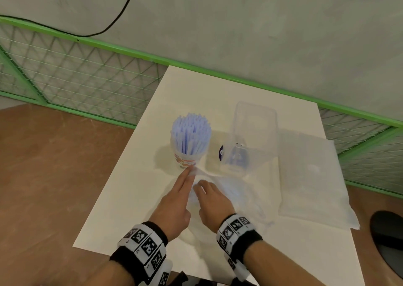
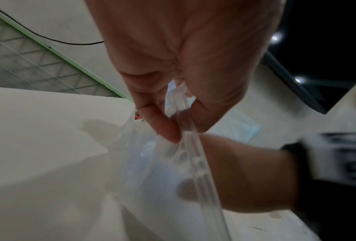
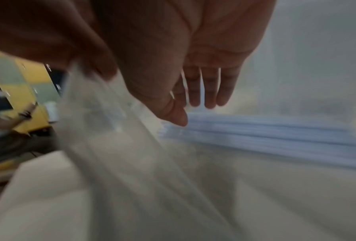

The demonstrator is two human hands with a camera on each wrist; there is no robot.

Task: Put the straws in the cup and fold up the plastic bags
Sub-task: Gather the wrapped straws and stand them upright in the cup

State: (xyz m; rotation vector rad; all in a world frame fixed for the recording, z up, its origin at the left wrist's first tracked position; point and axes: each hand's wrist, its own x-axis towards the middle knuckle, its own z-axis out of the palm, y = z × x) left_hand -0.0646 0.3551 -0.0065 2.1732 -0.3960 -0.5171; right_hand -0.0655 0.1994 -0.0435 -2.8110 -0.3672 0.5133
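Note:
A printed cup (image 1: 187,158) stands on the white table (image 1: 130,198), packed with upright pale blue straws (image 1: 190,133). Just in front of it lies a clear zip plastic bag (image 1: 231,196). My left hand (image 1: 185,183) reaches toward the cup's base. In the left wrist view its thumb and a finger (image 2: 168,130) pinch the bag's zip strip (image 2: 195,163). My right hand (image 1: 207,192) rests on the bag beside the left. Its fingers (image 3: 209,91) are straight and hold nothing. Blurred blue straws (image 3: 275,135) show beyond them.
A clear upright plastic container (image 1: 255,130) stands right of the cup, with something blue low inside. A flat pile of clear bags (image 1: 311,176) lies on the table's right side. A green mesh fence (image 1: 87,78) runs behind. A black object (image 1: 388,231) sits at the right edge.

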